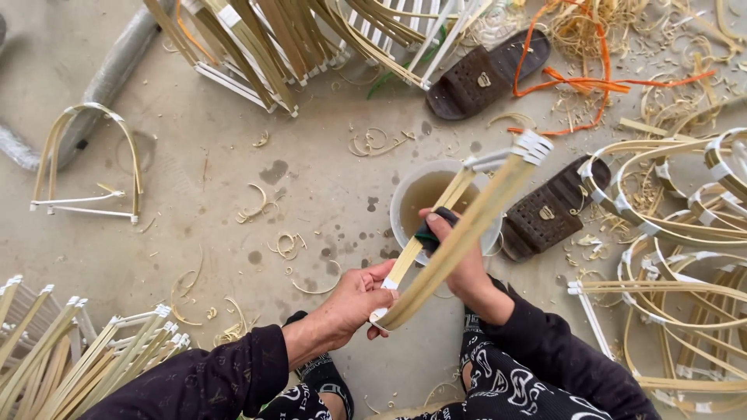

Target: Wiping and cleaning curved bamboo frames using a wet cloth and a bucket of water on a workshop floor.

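Concrete floor [233, 194] all round me, bent bamboo frames piled at my right [677, 233] and more stacked top left [249, 47]. Ahead sits the white bucket [405, 194] of murky water, dark sandals [545, 218] just beside it. The bamboo strip bundle [459, 233] slants from near-left up to far-right. My left hand [354, 303] pinches its near end; my right hand [459, 257] is closed on a dark sponge [434, 225] against the strips, over the bucket.

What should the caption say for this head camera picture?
Left hand steadies a bent bamboo frame while right hand rubs it with a dark pad.
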